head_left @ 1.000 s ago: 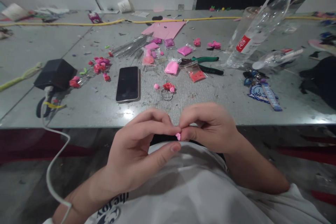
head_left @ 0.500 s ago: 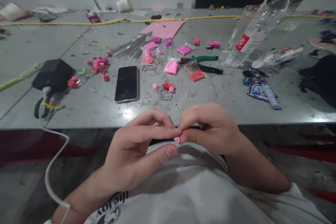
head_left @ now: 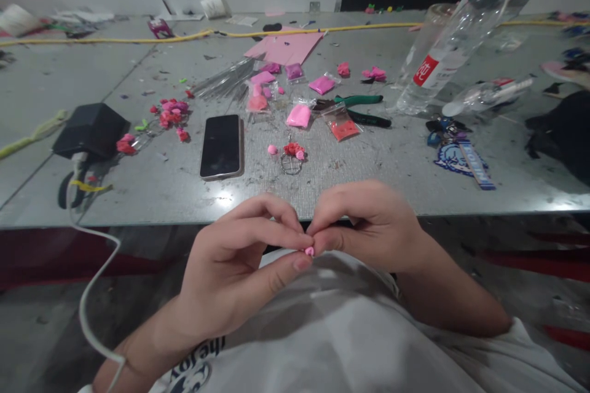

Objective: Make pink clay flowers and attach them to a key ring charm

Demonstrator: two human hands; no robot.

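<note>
A small pink clay piece [head_left: 309, 251] is pinched between the fingertips of both hands, just past the table's front edge. My left hand [head_left: 249, 258] has its thumb and index finger closed on the piece from the left. From the right, my right hand [head_left: 369, 227] holds it with thumb and index fingertip pressed together. On the table beyond them lies a round wire frame [head_left: 291, 164] with red clay flowers [head_left: 294, 148] and a pink one on its upper rim. A pink clay ball [head_left: 272, 150] sits to its left.
A phone [head_left: 221, 146] lies left of the wire frame. Behind are clay packets [head_left: 298, 115] and green-handled pliers [head_left: 359, 100]. A black adapter [head_left: 91, 130] stands at left, a bottle [head_left: 442, 61] and keychain [head_left: 461, 158] at right.
My left thumb has closed up against the pink piece, and the left index finger has come down slightly. My right hand has hardly moved.
</note>
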